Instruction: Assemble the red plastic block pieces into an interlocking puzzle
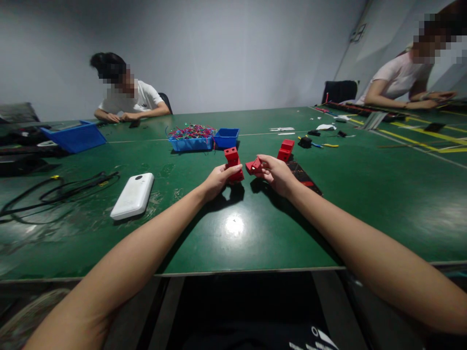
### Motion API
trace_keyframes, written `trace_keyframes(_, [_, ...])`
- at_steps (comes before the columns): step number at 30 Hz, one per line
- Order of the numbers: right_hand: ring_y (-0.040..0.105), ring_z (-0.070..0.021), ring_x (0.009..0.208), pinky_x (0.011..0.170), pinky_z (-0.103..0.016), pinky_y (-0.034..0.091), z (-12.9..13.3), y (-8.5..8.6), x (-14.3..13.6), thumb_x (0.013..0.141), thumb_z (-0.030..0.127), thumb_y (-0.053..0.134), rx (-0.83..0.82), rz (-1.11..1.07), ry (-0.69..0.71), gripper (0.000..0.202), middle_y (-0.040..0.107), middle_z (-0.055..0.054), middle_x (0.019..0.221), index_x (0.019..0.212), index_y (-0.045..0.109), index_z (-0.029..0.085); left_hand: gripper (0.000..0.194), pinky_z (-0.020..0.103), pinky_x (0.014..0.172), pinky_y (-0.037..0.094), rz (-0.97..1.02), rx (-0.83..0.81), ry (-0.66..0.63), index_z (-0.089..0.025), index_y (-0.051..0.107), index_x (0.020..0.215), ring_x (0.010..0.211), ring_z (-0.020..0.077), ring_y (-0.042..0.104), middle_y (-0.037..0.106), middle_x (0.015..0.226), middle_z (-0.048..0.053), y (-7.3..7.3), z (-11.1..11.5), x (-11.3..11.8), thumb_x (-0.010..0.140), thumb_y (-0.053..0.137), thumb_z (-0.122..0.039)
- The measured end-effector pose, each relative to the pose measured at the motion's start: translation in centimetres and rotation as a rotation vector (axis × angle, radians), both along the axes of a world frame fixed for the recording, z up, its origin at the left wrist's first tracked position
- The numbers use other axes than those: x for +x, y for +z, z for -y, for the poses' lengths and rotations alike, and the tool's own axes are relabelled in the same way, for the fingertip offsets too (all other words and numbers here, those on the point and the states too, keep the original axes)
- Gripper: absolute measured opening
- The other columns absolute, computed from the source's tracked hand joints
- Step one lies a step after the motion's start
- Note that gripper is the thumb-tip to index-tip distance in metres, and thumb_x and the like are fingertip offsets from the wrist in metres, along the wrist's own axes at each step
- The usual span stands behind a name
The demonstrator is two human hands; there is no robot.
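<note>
My left hand [216, 183] is closed round a red block with holes in its top [232, 156], held upright just over the green table [233, 253]. A smaller red piece [253, 166] sits pinched between the fingertips of my right hand [276, 174], a short gap away from the block. What exact kind of parts these are I cannot make out. Behind my right hand stands another red block [286, 149], and beside it lies a flat black and red item [304, 178], partly covered by that hand.
A blue bin of coloured wires [191, 138] stands beside a small blue bin [226, 138]. A white power bank [133, 196] and black cables [62, 194] lie to the left. Pliers [321, 145] lie at the right. One person [131, 99] sits opposite, another [397, 80] at far right.
</note>
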State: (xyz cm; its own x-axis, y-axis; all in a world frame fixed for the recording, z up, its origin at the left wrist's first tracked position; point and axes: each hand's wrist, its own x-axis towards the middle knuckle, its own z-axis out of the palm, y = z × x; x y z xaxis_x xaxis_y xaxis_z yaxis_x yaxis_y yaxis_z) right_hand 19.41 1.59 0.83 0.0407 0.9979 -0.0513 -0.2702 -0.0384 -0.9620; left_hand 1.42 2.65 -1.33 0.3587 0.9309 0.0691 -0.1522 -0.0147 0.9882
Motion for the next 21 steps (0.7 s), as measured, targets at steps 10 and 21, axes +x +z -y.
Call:
trace_keyframes(10, [0.063,-0.0096,0.058,0.058,-0.019,0.056,0.33,0.18,-0.24,0.09,0.025,0.061,-0.023,-0.048,-0.007,0.018,0.068,-0.004,0.071,0.074,0.059,0.016,0.046,0.025,0.057,0.035,-0.001,0.007,-0.015,-0.012,0.064,0.086,0.06,0.0104,0.054,0.064,0.072,0.003,-0.03,0.16,0.01,0.065,0.078,-0.05])
trace_keyframes(21, [0.048,-0.0051,0.035,0.028,-0.014,0.031,0.63,0.23,-0.08,0.09,0.051,0.056,-0.097,0.018,-0.002,0.038,0.062,0.0,0.057,0.078,0.056,0.015,0.046,0.025,0.06,0.038,0.011,0.006,-0.022,-0.011,0.064,0.087,0.061,0.0101,0.054,0.064,0.072,0.002,-0.05,0.17,0.04,0.064,0.08,-0.049])
